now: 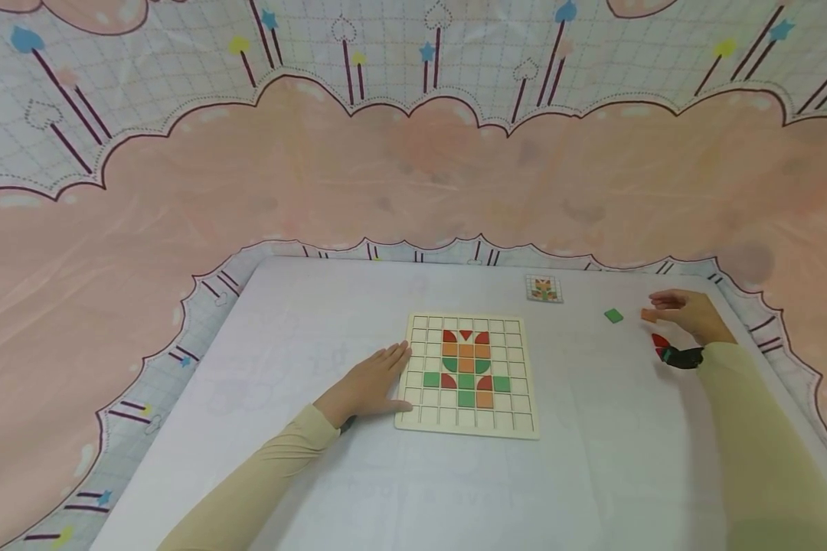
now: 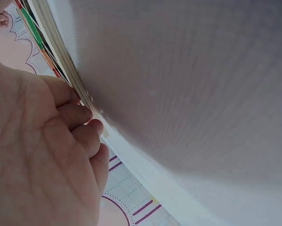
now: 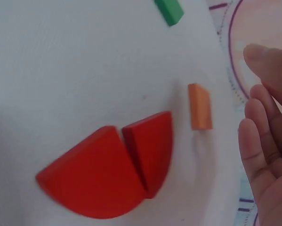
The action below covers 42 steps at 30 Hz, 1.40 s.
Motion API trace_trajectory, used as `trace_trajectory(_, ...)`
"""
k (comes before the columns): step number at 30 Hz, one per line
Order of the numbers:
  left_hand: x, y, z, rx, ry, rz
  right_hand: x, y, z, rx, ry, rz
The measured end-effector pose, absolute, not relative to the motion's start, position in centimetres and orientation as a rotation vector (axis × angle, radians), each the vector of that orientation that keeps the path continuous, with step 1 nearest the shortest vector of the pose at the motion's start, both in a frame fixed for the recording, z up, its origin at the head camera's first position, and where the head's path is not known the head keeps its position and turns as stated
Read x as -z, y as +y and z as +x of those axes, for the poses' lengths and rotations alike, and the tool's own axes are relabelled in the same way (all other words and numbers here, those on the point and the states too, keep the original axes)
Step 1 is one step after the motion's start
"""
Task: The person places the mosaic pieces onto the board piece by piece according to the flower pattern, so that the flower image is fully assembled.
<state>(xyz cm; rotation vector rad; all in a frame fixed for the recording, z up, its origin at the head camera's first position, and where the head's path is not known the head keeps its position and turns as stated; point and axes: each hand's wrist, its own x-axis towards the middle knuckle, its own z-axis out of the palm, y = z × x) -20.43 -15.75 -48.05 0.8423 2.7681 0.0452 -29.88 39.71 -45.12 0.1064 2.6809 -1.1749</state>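
My left hand (image 1: pixel 368 383) rests along the left edge of a wooden grid board (image 1: pixel 524 417), its fingertips and thumb touching the rim. Red, orange and green flat pieces form a figure on that board. In the left wrist view, the fingers of the left hand (image 2: pixel 42 146) lie against the board's edge (image 2: pixel 60 52). My right hand (image 1: pixel 692 314) hovers by a loose orange block (image 1: pixel 648 314) at the table's right. The right wrist view shows the right hand (image 3: pixel 268 136) apart from the orange block (image 3: pixel 200 107), nothing between thumb and fingers. Two red quarter-round blocks (image 3: pixel 96 176) lie beside it.
A green block (image 1: pixel 614 315) lies left of the orange one. Farther back is a small pattern card (image 1: pixel 544 288) showing a similar figure. The white table (image 1: pixel 303 306) ends near the right hand, with a patterned cloth (image 1: pixel 455 176) beyond it.
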Motion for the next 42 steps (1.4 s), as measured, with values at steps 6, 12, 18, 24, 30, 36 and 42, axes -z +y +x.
trace_trajectory(6, 48.1, -15.8, -20.5, -0.046, 2.766, 0.832, 46.8, 40.1, -30.4, 1.230, 2.645, 0.248)
trace_trajectory(12, 48.1, -15.8, -20.5, -0.050, 2.766, 0.834, 47.7, 40.1, -30.6, 1.257, 2.585, 0.355)
trace_trajectory(18, 48.0, -15.7, -20.4, -0.037, 2.768, 0.839, 48.2, 39.9, -30.9, 1.183, 2.602, 0.366)
trace_trajectory(24, 47.9, -15.7, -20.3, -0.034, 2.770, 0.830, 48.6, 39.8, -31.2, 1.136, 2.618, 0.344)
trace_trajectory(30, 48.0, -15.7, -20.4, -0.041, 2.769, 0.826, 48.6, 39.7, -31.0, 1.069, 2.663, 0.306)
trace_trajectory(36, 48.0, -15.7, -20.3, -0.046, 2.767, 0.831, 48.4, 39.6, -30.8, 1.051, 2.651, 0.280)
trace_trajectory(42, 48.0, -15.7, -20.4, -0.043, 2.765, 0.826, 48.1, 38.6, -30.6, 1.038, 2.698, 0.165)
